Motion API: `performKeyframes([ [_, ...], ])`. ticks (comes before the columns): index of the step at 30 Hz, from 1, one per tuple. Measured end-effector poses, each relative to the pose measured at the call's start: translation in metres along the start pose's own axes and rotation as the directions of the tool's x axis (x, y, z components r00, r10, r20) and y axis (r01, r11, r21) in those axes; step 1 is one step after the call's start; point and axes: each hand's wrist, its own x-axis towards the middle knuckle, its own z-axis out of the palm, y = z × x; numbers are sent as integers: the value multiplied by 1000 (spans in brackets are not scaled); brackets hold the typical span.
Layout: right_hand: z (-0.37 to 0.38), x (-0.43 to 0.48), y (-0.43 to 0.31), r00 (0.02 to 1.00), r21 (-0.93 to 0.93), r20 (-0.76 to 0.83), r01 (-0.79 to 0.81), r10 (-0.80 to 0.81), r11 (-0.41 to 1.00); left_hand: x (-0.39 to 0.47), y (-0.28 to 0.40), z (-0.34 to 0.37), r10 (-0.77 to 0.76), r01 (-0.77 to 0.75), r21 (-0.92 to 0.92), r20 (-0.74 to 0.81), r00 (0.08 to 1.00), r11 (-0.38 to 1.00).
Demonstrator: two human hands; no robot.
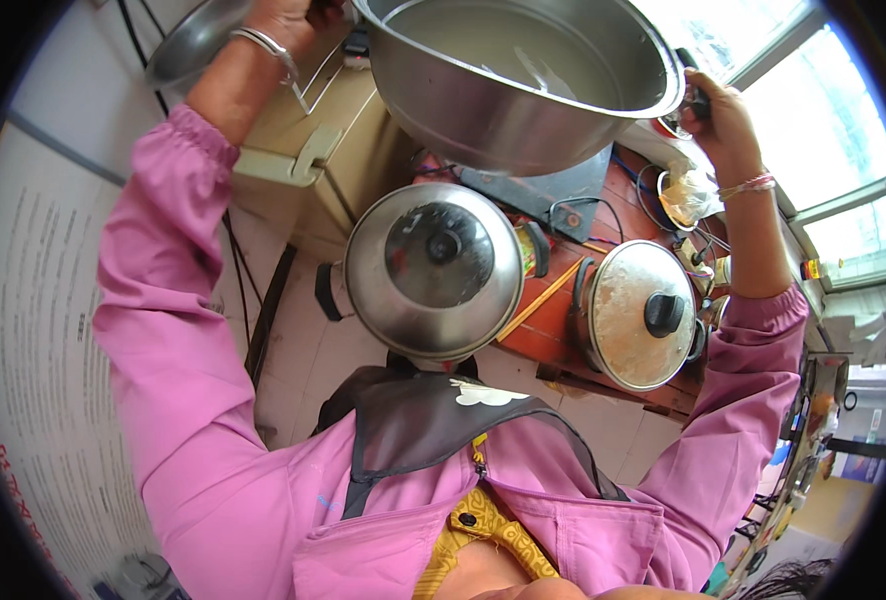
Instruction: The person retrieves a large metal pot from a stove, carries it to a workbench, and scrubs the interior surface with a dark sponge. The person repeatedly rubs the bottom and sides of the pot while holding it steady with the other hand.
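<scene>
A large stainless steel pot (503, 127) with cloudy liquid in it is held up at the top of the view. My right hand (720, 120) grips its black side handle. At the pot's other side is my left hand (285, 22), cut off by the picture's top edge, so its fingers are mostly hidden. Below the raised pot stands a steel pot with a domed lid (360, 255), which has a glass centre and a black knob. Farther right, a smaller pot with a fogged glass lid (623, 322) rests on the red wooden table (548, 330).
Wooden chopsticks (540, 300) lie between the two lidded pots. A dark flat slab (585, 180), cables and a power strip (694, 262) are at the back of the table. A tan cabinet (278, 202) stands at left, a steel basin (195, 45) above it, windows at right.
</scene>
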Motion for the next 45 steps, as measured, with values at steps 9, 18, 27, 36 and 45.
performKeyframes([
  [9, 103, -40, -17, 934, 63, 356, 16, -38, 998, -174, 71, -33, 349, -296, 286, -156, 924, 911],
  [18, 212, -119, -3, 638, -48, 766, -60, 75, 997, -428, 52, -31, 533, -194, 513, -675, 510, 836],
  [27, 296, -283, 45, 146, -163, 975, -51, 168, 985, -673, -42, 63, 604, -244, 592, -796, -29, 768],
  [36, 335, -529, 151, -259, -359, 897, 50, 359, 932, -895, -174, 172, 534, -113, 672, -669, -517, 732],
  [45, 327, -764, 249, -534, -357, 723, 254, 438, 899, -1023, -309, 276, 218, -201, 648, -506, -835, 735],
])
